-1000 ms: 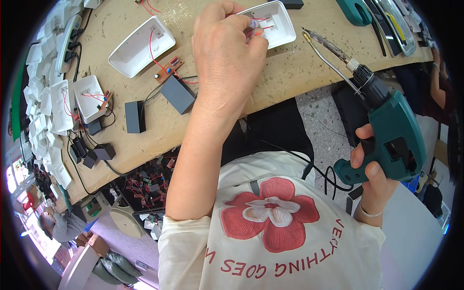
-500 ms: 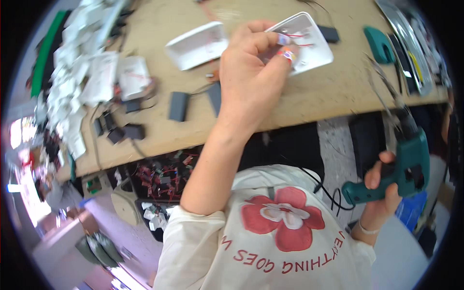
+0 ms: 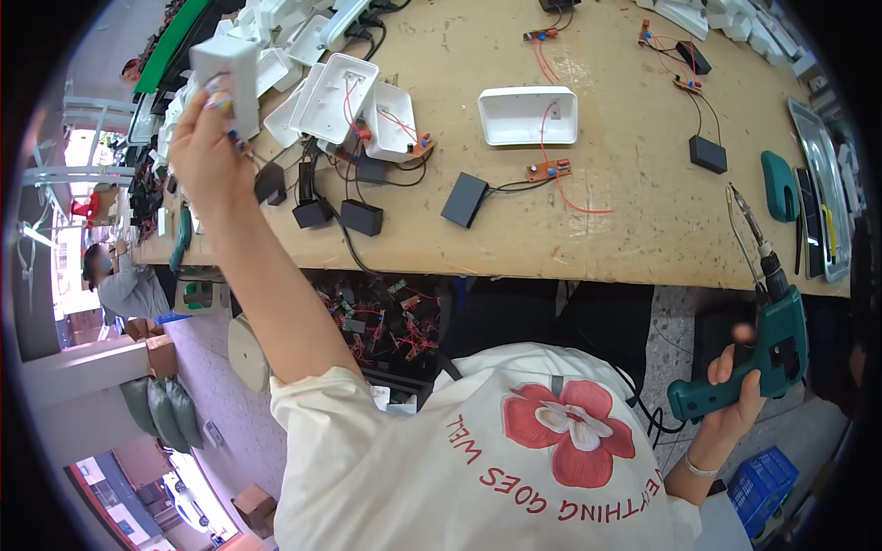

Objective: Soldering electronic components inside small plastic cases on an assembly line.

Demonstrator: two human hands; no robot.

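Observation:
My left hand [image 3: 209, 161] is raised at the far left, its fingers closed on a white plastic case [image 3: 241, 92] beside the heap of white parts. A small piece with a blue component hangs near those fingers, and a black block [image 3: 269, 184] lies below. My right hand [image 3: 738, 390] grips a green soldering gun [image 3: 781, 335] off the table's front edge at the right, its metal tip pointing up over the table. A white open case [image 3: 528, 133] lies mid-table, with a red wire and an orange-brown circuit board [image 3: 548, 171] wired to a black block [image 3: 466, 200] in front of it.
Open white cases [image 3: 338, 92] with boards and black blocks crowd the left. More wired boards [image 3: 643, 35] lie far right. A metal tray [image 3: 820, 174] and a green tool [image 3: 781, 186] sit at the right edge. Below the table is a bin [image 3: 377, 317] of boards.
My left hand has carried the white case from the table's middle to the far left. My right hand still holds the soldering gun. The view has shifted.

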